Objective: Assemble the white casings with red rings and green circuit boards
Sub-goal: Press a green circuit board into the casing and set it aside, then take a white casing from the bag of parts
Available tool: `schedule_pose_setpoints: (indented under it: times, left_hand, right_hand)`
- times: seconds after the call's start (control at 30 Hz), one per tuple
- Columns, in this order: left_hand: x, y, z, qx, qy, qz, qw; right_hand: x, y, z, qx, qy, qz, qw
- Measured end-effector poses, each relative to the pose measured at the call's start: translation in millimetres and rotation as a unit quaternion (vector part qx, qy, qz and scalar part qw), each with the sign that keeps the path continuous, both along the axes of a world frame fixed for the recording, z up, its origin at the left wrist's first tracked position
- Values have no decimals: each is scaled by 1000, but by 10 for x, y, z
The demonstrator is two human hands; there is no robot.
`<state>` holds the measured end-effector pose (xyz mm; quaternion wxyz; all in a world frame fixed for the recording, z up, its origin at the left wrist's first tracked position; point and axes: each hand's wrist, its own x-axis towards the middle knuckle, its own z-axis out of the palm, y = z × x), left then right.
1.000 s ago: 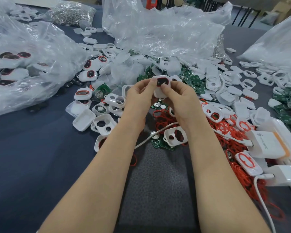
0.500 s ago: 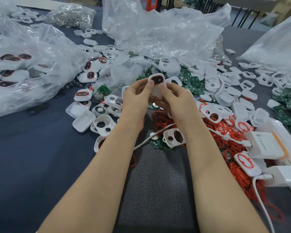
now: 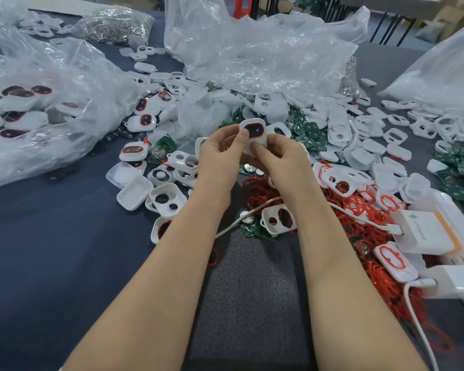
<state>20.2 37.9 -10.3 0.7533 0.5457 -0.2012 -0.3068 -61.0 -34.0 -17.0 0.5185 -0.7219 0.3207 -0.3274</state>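
both hands, left (image 3: 220,151) and right (image 3: 281,159), pinch one smooth rounded white casing (image 3: 253,135), red-ringed oval window.

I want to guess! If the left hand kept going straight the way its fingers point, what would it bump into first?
Probably the white casing that the left hand already pinches; its thumb rests on it, so nothing lies between.

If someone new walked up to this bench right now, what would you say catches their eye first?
Probably the white casing with its red-ringed window, held up at centre by the left hand and right hand. Next, the tangle of red rings spread to the right under the forearm, beside green circuit boards further back. Crumpled clear plastic bags fill the far side of the table.
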Motion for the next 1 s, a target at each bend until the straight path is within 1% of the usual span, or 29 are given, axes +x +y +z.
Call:
schedule_pose_setpoints:
  times: [0.2,0.37,0.43,0.53,0.63,0.73,0.83,0.9,1.0]
  left_hand:
    - [-22,6,-2,8,-38,4,999]
    - [25,62,60,0,-54,44,998]
    - [95,119,121,-5,-64,68,996]
    - [338,292,263,-32,-49,154,986]
    - [731,608,426,-47,-55,276,958]
    - [1186,994,472,-42,-20,354,934]
    - [1538,1291,439,-29,34,374,926]
    - [1641,1382,434,-17,53,376,925]
    - [1680,1376,458,-13,73,376,924]
  right_hand:
    - [-15,3,18,-5,-19,-4,1000]
    - [52,76,58,43,-51,19,998]
    - [152,138,130,45,-61,12,997]
    - [462,302,300,29,-58,14,998]
    - [949,594,480,48,-61,70,995]
    - [1519,957,606,54,-31,131,989]
    - [2037,1253,633,55,-3,152,987]
    - [2282,1368,594,21,45,136,989]
    - [2439,1375,477,-78,139,103,982]
